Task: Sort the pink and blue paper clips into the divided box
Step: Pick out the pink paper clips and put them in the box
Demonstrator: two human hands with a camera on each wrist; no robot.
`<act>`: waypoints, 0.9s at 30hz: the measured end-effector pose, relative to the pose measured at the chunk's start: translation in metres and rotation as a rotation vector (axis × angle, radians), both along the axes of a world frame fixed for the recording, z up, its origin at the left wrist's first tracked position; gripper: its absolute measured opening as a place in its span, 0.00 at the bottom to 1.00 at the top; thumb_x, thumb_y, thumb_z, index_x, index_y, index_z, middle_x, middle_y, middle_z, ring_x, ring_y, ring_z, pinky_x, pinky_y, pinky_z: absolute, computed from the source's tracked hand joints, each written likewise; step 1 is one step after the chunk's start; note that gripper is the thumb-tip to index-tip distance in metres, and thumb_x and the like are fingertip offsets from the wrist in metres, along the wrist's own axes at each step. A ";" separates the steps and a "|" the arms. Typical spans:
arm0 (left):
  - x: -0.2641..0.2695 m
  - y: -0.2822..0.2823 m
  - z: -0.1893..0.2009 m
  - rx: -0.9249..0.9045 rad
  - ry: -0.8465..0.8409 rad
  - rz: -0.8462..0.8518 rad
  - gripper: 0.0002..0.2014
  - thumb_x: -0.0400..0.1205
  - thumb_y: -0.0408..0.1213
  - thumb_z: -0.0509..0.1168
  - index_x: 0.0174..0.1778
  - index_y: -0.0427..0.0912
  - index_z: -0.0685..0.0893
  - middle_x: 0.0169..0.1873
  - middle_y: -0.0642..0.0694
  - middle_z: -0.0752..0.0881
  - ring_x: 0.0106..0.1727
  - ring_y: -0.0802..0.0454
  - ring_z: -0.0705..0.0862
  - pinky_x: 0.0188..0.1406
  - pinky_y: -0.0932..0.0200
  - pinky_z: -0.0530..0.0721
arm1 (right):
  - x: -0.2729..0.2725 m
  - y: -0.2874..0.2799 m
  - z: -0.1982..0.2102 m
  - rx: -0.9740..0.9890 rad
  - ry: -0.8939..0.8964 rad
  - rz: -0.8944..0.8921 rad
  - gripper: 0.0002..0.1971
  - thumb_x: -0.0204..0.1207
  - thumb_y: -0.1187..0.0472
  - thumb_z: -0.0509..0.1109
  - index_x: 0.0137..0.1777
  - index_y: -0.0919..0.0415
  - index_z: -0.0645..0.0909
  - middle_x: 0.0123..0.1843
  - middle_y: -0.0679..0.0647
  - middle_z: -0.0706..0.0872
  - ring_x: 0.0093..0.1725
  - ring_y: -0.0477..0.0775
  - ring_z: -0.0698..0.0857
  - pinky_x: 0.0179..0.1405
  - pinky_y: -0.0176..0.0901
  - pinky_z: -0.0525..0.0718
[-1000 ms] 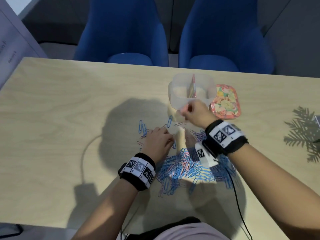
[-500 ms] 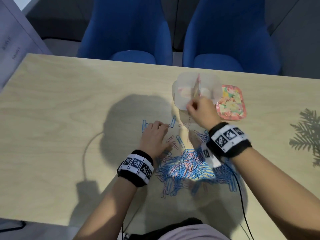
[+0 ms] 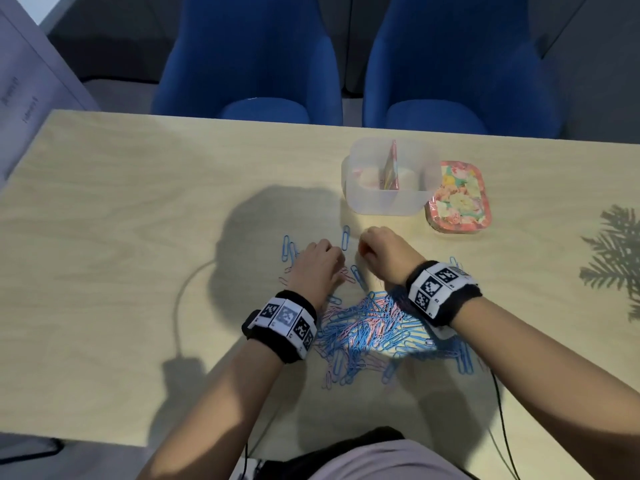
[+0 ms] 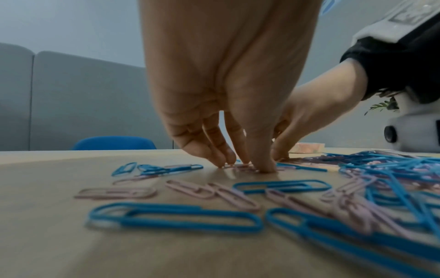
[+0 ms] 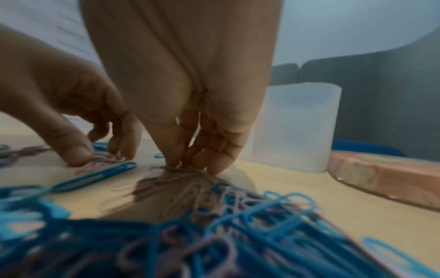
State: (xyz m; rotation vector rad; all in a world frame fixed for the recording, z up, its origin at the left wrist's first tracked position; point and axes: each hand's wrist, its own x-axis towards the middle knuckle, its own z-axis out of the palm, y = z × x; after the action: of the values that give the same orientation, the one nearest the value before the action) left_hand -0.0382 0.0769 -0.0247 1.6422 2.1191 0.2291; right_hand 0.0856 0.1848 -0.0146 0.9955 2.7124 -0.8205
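Note:
A mixed pile of pink and blue paper clips [image 3: 374,327] lies on the table in front of me, with loose clips [image 3: 345,237] scattered beyond it. The translucent divided box [image 3: 388,202] stands further back, a pinkish tint showing in its left compartment. My left hand [image 3: 337,259] is fingertips-down at the pile's far left edge, thumb and fingers closing on a pink clip [image 4: 247,168]. My right hand [image 3: 362,245] is just to its right, fingertips pinching pink clips [image 5: 181,172] on the table, short of the box [image 5: 292,127].
The box's floral lid [image 3: 457,199] lies against its right side. Two blue chairs [image 3: 249,57] stand behind the far table edge. A black cable [image 3: 498,403] runs off the near edge below my right arm. A plant's shadow [image 3: 616,258] falls at the far right.
My right hand has come back from the box's left compartment down to the table beside the left hand. The left hand has stayed on the loose clips.

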 end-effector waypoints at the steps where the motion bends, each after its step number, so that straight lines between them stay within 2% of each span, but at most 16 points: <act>1: 0.000 -0.001 -0.001 0.010 -0.025 0.004 0.11 0.78 0.38 0.67 0.55 0.41 0.80 0.56 0.41 0.78 0.58 0.42 0.76 0.56 0.50 0.73 | 0.007 0.000 0.001 -0.021 0.024 0.017 0.10 0.70 0.74 0.61 0.45 0.70 0.82 0.50 0.67 0.84 0.53 0.66 0.80 0.51 0.49 0.75; 3: 0.000 -0.002 -0.002 0.021 -0.059 0.004 0.10 0.79 0.35 0.65 0.55 0.39 0.81 0.55 0.40 0.79 0.58 0.42 0.77 0.55 0.51 0.74 | 0.023 0.004 0.005 -0.039 0.075 -0.030 0.12 0.72 0.74 0.60 0.50 0.68 0.83 0.53 0.63 0.86 0.55 0.63 0.82 0.54 0.45 0.75; 5: -0.002 -0.003 0.000 0.013 -0.082 0.001 0.12 0.78 0.35 0.66 0.57 0.38 0.80 0.56 0.40 0.79 0.59 0.42 0.77 0.55 0.52 0.74 | 0.036 0.012 0.008 -0.010 0.086 -0.062 0.14 0.73 0.71 0.62 0.57 0.63 0.83 0.57 0.59 0.86 0.59 0.61 0.80 0.58 0.46 0.75; 6: -0.003 -0.004 0.001 0.011 -0.092 0.006 0.14 0.77 0.37 0.67 0.58 0.38 0.80 0.56 0.40 0.78 0.59 0.43 0.76 0.55 0.52 0.74 | 0.041 0.015 0.009 0.023 0.039 -0.025 0.16 0.73 0.68 0.66 0.61 0.60 0.81 0.60 0.57 0.85 0.61 0.61 0.79 0.60 0.47 0.75; 8: -0.003 -0.003 0.002 0.007 -0.089 0.008 0.19 0.74 0.43 0.71 0.58 0.39 0.79 0.56 0.40 0.78 0.58 0.43 0.76 0.54 0.52 0.74 | 0.046 0.015 0.009 0.099 -0.138 0.119 0.26 0.70 0.58 0.73 0.70 0.55 0.75 0.66 0.52 0.79 0.65 0.58 0.75 0.62 0.49 0.72; 10: 0.001 -0.001 0.002 -0.004 -0.074 -0.002 0.20 0.71 0.46 0.73 0.54 0.39 0.80 0.53 0.41 0.78 0.56 0.44 0.76 0.53 0.53 0.74 | 0.046 0.011 0.008 0.154 -0.252 0.224 0.32 0.69 0.53 0.75 0.74 0.51 0.70 0.71 0.50 0.73 0.67 0.56 0.71 0.61 0.49 0.69; 12: 0.006 0.001 0.003 -0.013 -0.088 0.002 0.18 0.71 0.45 0.73 0.50 0.39 0.80 0.51 0.41 0.78 0.54 0.44 0.76 0.51 0.53 0.74 | 0.043 0.009 0.007 0.187 -0.241 0.257 0.29 0.69 0.52 0.74 0.71 0.48 0.73 0.69 0.50 0.73 0.67 0.55 0.71 0.60 0.49 0.69; 14: 0.010 0.002 0.003 -0.010 -0.095 0.010 0.13 0.74 0.43 0.71 0.48 0.39 0.81 0.49 0.41 0.79 0.53 0.44 0.77 0.49 0.53 0.74 | 0.042 0.007 0.006 0.179 -0.163 0.261 0.22 0.70 0.53 0.74 0.66 0.48 0.80 0.64 0.51 0.78 0.64 0.56 0.74 0.60 0.50 0.71; 18: 0.012 0.005 0.004 -0.005 -0.072 -0.004 0.08 0.78 0.37 0.65 0.49 0.38 0.82 0.50 0.41 0.82 0.53 0.43 0.79 0.50 0.54 0.74 | 0.046 -0.004 0.001 0.117 -0.016 0.238 0.10 0.73 0.60 0.71 0.52 0.57 0.88 0.50 0.58 0.85 0.55 0.62 0.83 0.50 0.49 0.78; 22: 0.011 0.003 0.006 -0.036 0.027 -0.097 0.09 0.82 0.34 0.59 0.53 0.35 0.81 0.52 0.38 0.82 0.56 0.40 0.80 0.51 0.50 0.75 | 0.050 -0.013 -0.005 0.139 -0.025 0.215 0.09 0.79 0.60 0.64 0.49 0.64 0.84 0.50 0.60 0.85 0.53 0.63 0.83 0.49 0.52 0.79; 25: 0.015 -0.001 0.007 -0.068 0.197 -0.195 0.08 0.82 0.30 0.56 0.53 0.34 0.79 0.51 0.37 0.82 0.52 0.38 0.82 0.44 0.49 0.76 | 0.050 -0.015 -0.010 0.164 -0.045 0.219 0.09 0.80 0.62 0.61 0.47 0.67 0.79 0.47 0.63 0.83 0.49 0.65 0.82 0.48 0.55 0.79; 27: 0.017 -0.001 0.009 -0.090 0.251 -0.217 0.08 0.82 0.28 0.56 0.51 0.33 0.79 0.51 0.37 0.82 0.52 0.37 0.82 0.42 0.50 0.74 | 0.047 -0.016 -0.010 0.167 -0.062 0.220 0.08 0.79 0.64 0.60 0.46 0.69 0.78 0.46 0.65 0.83 0.48 0.66 0.82 0.48 0.56 0.79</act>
State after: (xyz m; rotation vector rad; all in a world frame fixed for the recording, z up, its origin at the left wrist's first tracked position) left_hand -0.0208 0.0762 -0.0155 1.9130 2.0675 -0.1455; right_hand 0.1330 0.1685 -0.0244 0.7180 2.8071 -0.5245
